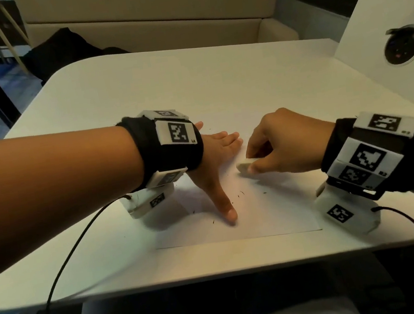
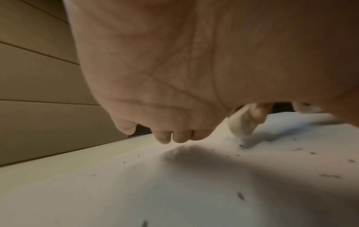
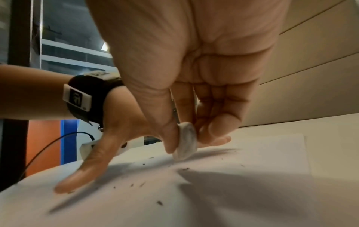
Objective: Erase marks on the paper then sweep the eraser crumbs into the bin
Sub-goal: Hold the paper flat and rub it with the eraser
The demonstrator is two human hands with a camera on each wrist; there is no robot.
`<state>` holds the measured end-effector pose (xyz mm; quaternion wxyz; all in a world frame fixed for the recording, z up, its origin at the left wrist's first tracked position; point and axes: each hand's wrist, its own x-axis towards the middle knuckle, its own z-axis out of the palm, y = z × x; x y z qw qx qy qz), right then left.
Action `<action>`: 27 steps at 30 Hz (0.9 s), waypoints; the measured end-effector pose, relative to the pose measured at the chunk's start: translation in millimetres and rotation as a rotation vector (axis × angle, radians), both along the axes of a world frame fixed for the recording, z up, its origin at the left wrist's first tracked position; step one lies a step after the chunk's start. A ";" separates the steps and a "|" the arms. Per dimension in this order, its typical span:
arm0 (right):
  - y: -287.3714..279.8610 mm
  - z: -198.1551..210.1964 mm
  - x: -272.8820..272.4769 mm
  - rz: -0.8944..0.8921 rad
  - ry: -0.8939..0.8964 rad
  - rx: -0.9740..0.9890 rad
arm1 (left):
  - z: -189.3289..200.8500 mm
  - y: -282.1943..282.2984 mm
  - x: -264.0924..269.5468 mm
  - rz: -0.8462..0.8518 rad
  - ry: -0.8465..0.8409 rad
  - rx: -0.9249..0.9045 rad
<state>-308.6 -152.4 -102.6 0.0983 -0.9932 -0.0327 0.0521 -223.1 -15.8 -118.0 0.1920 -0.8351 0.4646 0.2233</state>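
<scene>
Two hands work over one sheet of paper (image 1: 263, 218) lying on the near part of a white table (image 1: 136, 86). The left hand (image 1: 212, 164) lies flat on the paper's left side, fingers straight and spread, thumb stretched toward the near edge, holding nothing. The right hand (image 1: 279, 143) is curled around a white eraser (image 1: 245, 165), pinching it between thumb and fingers; the right wrist view shows the eraser (image 3: 185, 142) tilted, its lower end touching the sheet just right of the left hand's fingertips. Dark crumbs (image 1: 240, 193) lie scattered on the paper between the hands and toward its near edge, a few on the table just left of the sheet. Both wrists wear black bands with white marker blocks, each trailing a black cable (image 1: 78, 238). Far right, a white panel holds a round socket (image 1: 404, 44).
</scene>
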 end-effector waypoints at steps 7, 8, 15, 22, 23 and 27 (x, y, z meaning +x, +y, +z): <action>18.9 -7.2 -7.9 0.149 0.071 0.018 | -9.6 1.3 -0.9 -0.024 0.004 0.008; 21.0 -6.2 -8.5 0.160 0.093 0.027 | -9.4 1.8 -1.2 -0.025 0.006 0.008; 9.6 -6.9 5.3 0.107 0.047 -0.030 | -10.4 2.6 -1.3 -0.030 -0.009 0.000; 3.2 -4.0 10.9 0.058 0.050 -0.053 | -8.3 2.3 -3.5 -0.027 -0.021 0.021; -0.6 -4.6 12.4 0.036 0.025 -0.061 | -7.9 2.2 -4.9 -0.028 -0.026 0.024; 16.6 -9.6 -6.5 0.133 0.118 -0.012 | -8.7 3.6 -4.6 -0.015 -0.004 0.013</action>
